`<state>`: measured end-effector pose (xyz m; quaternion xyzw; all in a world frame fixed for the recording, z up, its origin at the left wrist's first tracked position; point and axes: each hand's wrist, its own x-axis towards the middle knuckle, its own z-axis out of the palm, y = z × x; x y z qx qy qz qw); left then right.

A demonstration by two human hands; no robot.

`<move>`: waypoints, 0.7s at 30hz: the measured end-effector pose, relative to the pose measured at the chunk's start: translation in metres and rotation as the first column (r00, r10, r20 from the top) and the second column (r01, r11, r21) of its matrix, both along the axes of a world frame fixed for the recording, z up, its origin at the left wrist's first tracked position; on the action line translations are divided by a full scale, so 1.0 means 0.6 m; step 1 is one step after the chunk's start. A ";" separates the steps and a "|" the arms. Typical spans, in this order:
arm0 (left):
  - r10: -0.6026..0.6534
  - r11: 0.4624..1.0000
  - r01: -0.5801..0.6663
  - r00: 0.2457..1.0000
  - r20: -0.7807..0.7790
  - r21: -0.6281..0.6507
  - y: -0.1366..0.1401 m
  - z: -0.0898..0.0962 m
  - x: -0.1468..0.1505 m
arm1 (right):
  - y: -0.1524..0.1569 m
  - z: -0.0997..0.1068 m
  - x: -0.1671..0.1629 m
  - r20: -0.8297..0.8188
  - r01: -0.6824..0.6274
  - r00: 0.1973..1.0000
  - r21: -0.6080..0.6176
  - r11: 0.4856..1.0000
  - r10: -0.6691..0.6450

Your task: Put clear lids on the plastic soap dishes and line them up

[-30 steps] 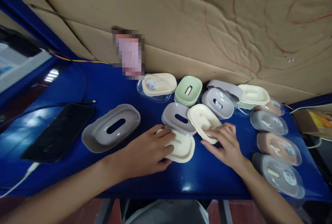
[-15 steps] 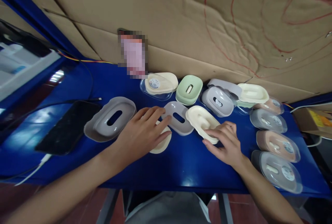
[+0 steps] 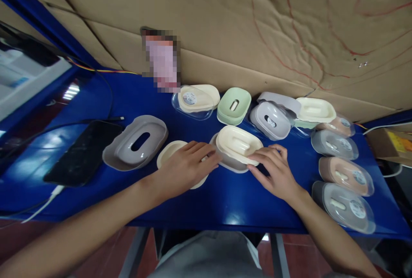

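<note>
My right hand (image 3: 273,168) pinches the near right rim of a cream oval tray (image 3: 236,138) with a raised ridge in its middle. That tray lies over a grey oval piece (image 3: 222,158), which shows along its left and near edges. My left hand (image 3: 188,164) reaches across another cream oval piece (image 3: 170,149) and covers most of it. Its fingers are loosely stretched toward the grey piece, with a gap between them; whether they touch its edge I cannot tell. Left of this hand stands a grey deep shell (image 3: 151,138) with a slot in its floor.
Behind stand a green box (image 3: 234,105), a grey lidded box (image 3: 272,121) and cream trays. Several boxes under clear covers (image 3: 346,177) line the right side. A black phone (image 3: 85,153) with a white cable lies left. Cardboard (image 3: 219,33) rises behind the blue table (image 3: 231,209).
My right hand has brought the cream tray leftward over the grey piece. The left hand's fingers have drawn closer together, uncovering the left end of the other cream piece. The view has shifted slightly.
</note>
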<state>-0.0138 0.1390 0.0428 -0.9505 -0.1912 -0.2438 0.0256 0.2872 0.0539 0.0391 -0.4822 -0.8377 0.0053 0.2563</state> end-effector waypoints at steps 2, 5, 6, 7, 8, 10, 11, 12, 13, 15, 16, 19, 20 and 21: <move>-0.004 1.000 0.004 1.000 -0.003 0.009 -0.002 0.002 0.002 | 0.002 0.003 -0.002 0.008 -0.002 1.000 0.006 1.000 0.002; 0.013 1.000 -0.013 0.999 -0.037 -0.004 -0.004 0.005 0.003 | 0.009 0.013 0.000 -0.016 -0.004 1.000 0.030 1.000 0.005; 0.021 1.000 -0.022 0.998 -0.051 -0.014 -0.004 0.005 0.003 | 0.011 0.018 0.001 -0.039 -0.015 0.999 0.034 0.999 0.016; 0.033 0.999 -0.035 0.998 -0.063 -0.027 -0.003 0.003 0.003 | 0.012 0.024 0.002 -0.066 -0.029 0.997 0.037 0.999 0.031; 0.049 0.998 -0.052 0.996 -0.068 -0.042 -0.003 0.000 0.003 | 0.010 0.030 0.004 -0.095 -0.042 0.994 0.041 0.998 0.046; 0.098 0.992 -0.103 0.993 -0.067 -0.071 0.000 -0.006 0.003 | -0.001 0.041 0.005 -0.145 -0.065 0.987 0.046 0.997 0.071; 0.126 0.988 -0.131 0.990 -0.063 -0.078 0.002 -0.009 0.003 | -0.011 0.045 0.004 -0.159 -0.083 0.983 0.045 0.996 0.089; 0.154 0.984 -0.159 0.986 -0.060 -0.078 0.005 -0.011 0.002 | -0.022 0.046 0.002 -0.157 -0.112 0.981 0.039 0.993 0.117; 0.176 0.981 -0.179 0.983 -0.054 -0.071 0.008 -0.012 0.001 | -0.035 0.046 -0.001 -0.132 -0.156 0.979 0.024 0.987 0.158; 0.201 0.978 -0.203 0.979 -0.039 -0.046 0.014 -0.011 -0.001 | -0.060 0.039 -0.012 -0.035 -0.279 0.960 -0.017 0.960 0.278; 0.206 0.978 -0.207 0.978 -0.027 -0.042 0.017 -0.009 -0.002 | -0.068 0.032 -0.018 0.022 -0.334 0.942 -0.043 0.942 0.335; 0.194 0.979 -0.192 0.981 0.025 -0.073 0.022 -0.004 -0.003 | -0.072 0.013 -0.039 0.134 -0.402 0.901 -0.102 0.910 0.413; 0.183 0.980 -0.179 0.982 0.036 -0.089 0.023 -0.004 -0.003 | -0.067 0.009 -0.045 0.148 -0.393 0.902 -0.110 0.913 0.406; 0.170 0.981 -0.165 0.985 0.042 -0.102 0.024 -0.003 -0.002 | -0.060 0.007 -0.048 0.159 -0.375 0.907 -0.115 0.920 0.390</move>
